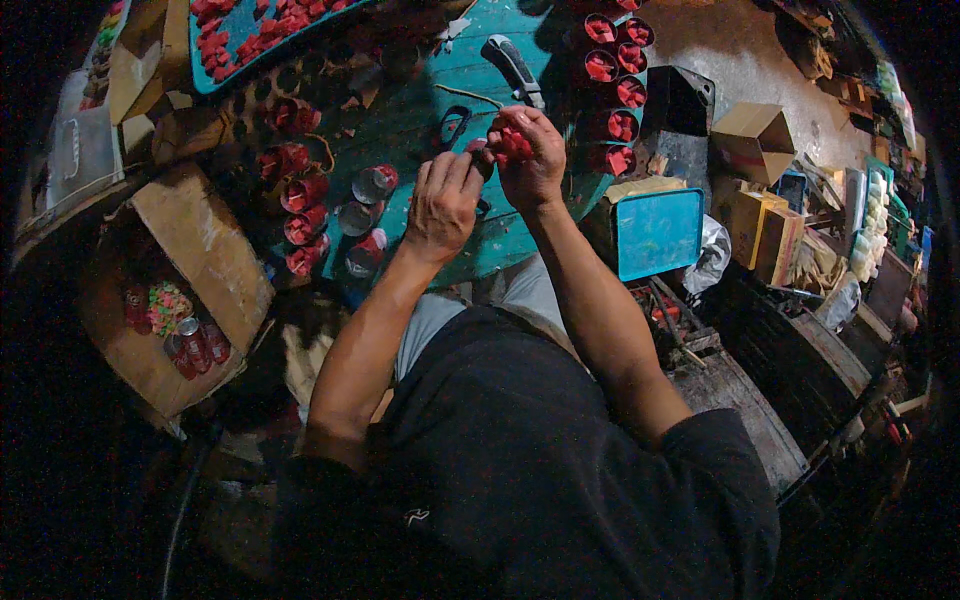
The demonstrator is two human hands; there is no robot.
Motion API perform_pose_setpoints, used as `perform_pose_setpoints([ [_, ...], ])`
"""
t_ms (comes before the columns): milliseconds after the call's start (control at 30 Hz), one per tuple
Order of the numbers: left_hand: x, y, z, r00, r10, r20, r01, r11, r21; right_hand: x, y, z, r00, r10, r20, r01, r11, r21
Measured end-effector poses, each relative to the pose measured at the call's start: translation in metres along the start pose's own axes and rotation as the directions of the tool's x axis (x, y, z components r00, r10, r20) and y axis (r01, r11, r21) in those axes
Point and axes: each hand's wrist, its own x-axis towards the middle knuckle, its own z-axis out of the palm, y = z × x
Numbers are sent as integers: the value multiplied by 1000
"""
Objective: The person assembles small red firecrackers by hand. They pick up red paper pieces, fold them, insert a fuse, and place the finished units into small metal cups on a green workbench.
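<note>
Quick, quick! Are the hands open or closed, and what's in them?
Left hand: fingers bent; I can't tell if it grips anything.
Right hand: closed, holding a crumpled red thing.

red object (514, 145) partly hidden by the fingers of the right hand (535, 165), left hand (446, 200) with fingertips partly hidden, blue tray (205, 86) cut off at top, black shirt (520, 430) running off below

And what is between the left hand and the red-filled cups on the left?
Between the left hand and them, the head view shows three silvery cups.
</note>
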Motion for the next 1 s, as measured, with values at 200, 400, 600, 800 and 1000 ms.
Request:
perform_pose_setpoints([
  [200, -3, -3, 8, 1000, 2, -30, -4, 999, -52, -3, 3, -2, 999, 8, -44, -7, 1000, 10],
  [400, -5, -8, 13, 998, 31, -50, -36, 994, -99, -10, 4, 7, 993, -25, -120, 23, 1000, -21],
  [600, -6, -8, 17, 998, 24, -63, -32, 992, -125, -6, 18, -11, 992, -116, -56, 113, 992, -61],
  [800, -10, -11, 22, 995, 55, -77, -66, 987, -145, -9, 10, -6, 988, -147, -51, 141, 984, -106],
  [1000, -7, -6, 15, 999, 27, -37, -32, 987, -159, -11, 10, -15, 992, -119, -29, 117, 990, -82],
])
